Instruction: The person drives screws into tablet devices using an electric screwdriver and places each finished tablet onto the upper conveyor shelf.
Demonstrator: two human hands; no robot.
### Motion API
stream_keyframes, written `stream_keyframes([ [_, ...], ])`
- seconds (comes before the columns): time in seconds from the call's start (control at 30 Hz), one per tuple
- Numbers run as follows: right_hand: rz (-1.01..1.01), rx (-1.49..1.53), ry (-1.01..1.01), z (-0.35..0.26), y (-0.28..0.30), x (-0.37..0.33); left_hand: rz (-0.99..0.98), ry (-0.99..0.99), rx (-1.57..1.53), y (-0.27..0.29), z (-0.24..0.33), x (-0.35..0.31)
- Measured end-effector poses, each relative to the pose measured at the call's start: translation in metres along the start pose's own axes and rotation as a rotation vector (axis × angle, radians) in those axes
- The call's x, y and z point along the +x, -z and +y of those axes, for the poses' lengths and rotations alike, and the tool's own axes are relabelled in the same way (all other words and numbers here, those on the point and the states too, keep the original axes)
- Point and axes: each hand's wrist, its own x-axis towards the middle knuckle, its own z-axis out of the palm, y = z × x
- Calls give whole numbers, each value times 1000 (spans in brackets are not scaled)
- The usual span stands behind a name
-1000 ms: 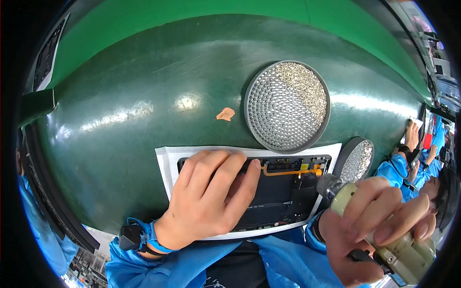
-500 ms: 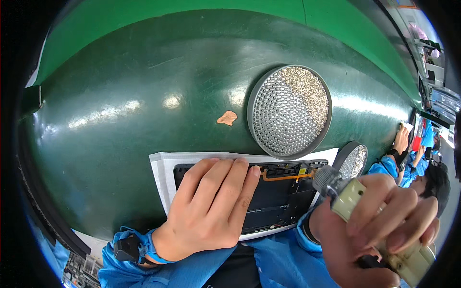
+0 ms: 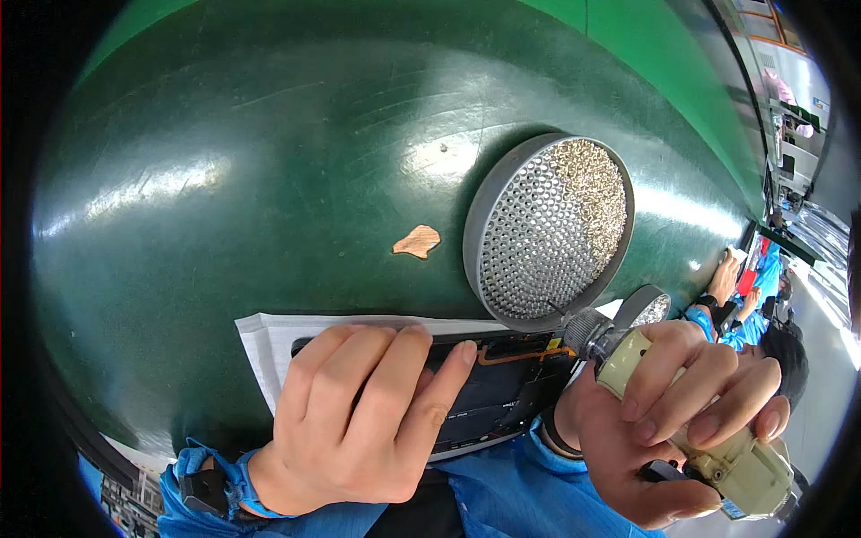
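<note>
My left hand (image 3: pixel 359 421) lies over a flat black electronic device (image 3: pixel 489 394) with an orange ribbon cable, its fingers spread along the far edge. Under the device is a white sheet (image 3: pixel 258 350). My right hand (image 3: pixel 677 403) grips a cream electric screwdriver (image 3: pixel 625 360) with a knurled metal collar. Its thin bit points left and up, at the near rim of a round grey tray (image 3: pixel 475 215). The tray has a dimpled floor, and many small screws (image 3: pixel 596 193) are heaped on its far right side. Whether the bit touches anything is hard to see.
A smaller grey dish (image 3: pixel 647 307) of small metal parts stands right of the tray, partly behind the screwdriver. On the green table (image 3: pixel 269 224) lies a small wood-patterned piece (image 3: pixel 417 241). At far right, a co-worker's hand (image 3: pixel 723 278) and blue sleeve show.
The screwdriver's bit has shifted from over the device's upper right corner to the tray's near rim. My left hand stays on the device; the view has shifted somewhat.
</note>
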Motion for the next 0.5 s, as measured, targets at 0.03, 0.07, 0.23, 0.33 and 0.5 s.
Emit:
stream_keyframes([
  [0.03, 10, 35, -14, 1, 1, 0, 1, 11, 7, 0, 1, 0],
  [0.07, 21, 70, -27, 1, 2, 0, 3, 21, 14, 0, 2, 0],
  [0.23, -237, 34, 38, 5, 20, 14, -1, 21, 18, 1, 2, 0],
  [0.33, -483, 40, 78, 7, 26, 14, -4, 18, 29, 2, 2, -1],
  [0.5, -497, 62, 108, 15, 26, 13, -24, 17, 33, 0, 0, -3],
])
